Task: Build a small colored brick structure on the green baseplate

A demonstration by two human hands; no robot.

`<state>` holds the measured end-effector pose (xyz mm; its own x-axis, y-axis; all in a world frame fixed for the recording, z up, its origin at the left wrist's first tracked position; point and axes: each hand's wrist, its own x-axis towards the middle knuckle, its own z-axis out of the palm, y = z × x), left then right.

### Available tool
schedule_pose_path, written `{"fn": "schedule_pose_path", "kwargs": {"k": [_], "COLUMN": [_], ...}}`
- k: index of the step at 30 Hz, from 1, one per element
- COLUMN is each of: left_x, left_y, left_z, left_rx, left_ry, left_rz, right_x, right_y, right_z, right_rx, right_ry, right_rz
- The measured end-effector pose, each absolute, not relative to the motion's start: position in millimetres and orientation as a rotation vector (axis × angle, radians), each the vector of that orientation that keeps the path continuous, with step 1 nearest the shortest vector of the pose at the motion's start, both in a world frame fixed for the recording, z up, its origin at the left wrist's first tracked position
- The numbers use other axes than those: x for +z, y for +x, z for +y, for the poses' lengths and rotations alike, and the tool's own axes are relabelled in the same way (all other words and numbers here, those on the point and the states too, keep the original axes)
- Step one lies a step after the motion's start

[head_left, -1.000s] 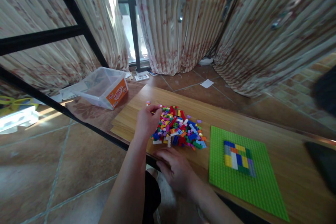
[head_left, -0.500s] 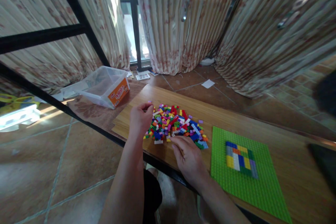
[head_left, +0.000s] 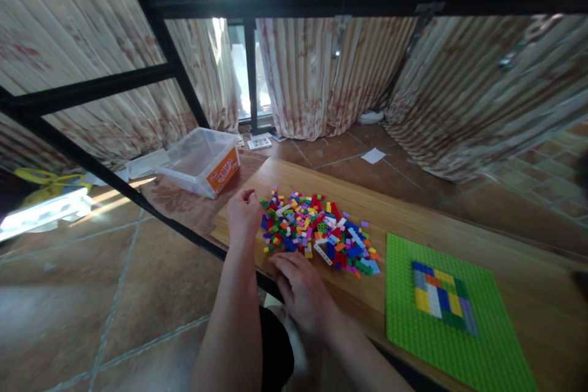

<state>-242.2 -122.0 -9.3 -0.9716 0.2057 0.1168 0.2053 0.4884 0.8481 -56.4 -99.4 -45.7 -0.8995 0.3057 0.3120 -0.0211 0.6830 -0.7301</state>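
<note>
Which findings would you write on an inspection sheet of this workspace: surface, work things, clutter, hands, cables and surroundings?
Surface: wooden table.
Work things: mixed-colour brick pile; to its right, a green plate bearing a flat patch of fitted bricks.
Clutter: clear box with orange label beyond the table's left end; paper on the floor.
Hands: left hand at the pile's left edge, fingers curled, contents unclear; right hand at the table's near edge, beside the pile, grip unclear.
Cables: nothing seen.
Surroundings: patterned curtains, black bars, tiled floor.

Left hand [head_left: 243,217], right hand [head_left: 304,288] beside brick pile [head_left: 316,228].
</note>
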Motion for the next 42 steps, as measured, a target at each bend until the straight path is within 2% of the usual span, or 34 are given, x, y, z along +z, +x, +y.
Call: {"fn": "schedule_pose_path", "kwargs": {"k": [7,12,15,22,35,42], "left_x": [-27,-22,-14,-10,-13,-14], "left_y": [-259,-254,-246,-233,-241,-239], "left_z": [-111,-130,-140,-123,-119,-109], "left_rx": [1.599,1.247,1.071,0.775,0.855,0.783], "left_ry": [0.502,0.740,0.764,0.781,0.788,0.856], "left_rz": [2.642,2.497,2.565,2.749,2.761,2.785], "right_x": [-46,-41,-40,-40,-46,-34], "right_y": [-57,-63,-71,-82,-68,-59], "right_z": [-93,-110,-121,-121,-105,-98], "right_rx": [0.993,0.971,0.938,0.800,0.719,0.813], "right_ry": [-0.416,-0.197,-0.065,-0.111,-0.345,-0.363], "right_rz": [-2.362,-2.517,-2.649,-2.741,-2.640,-2.495]}}
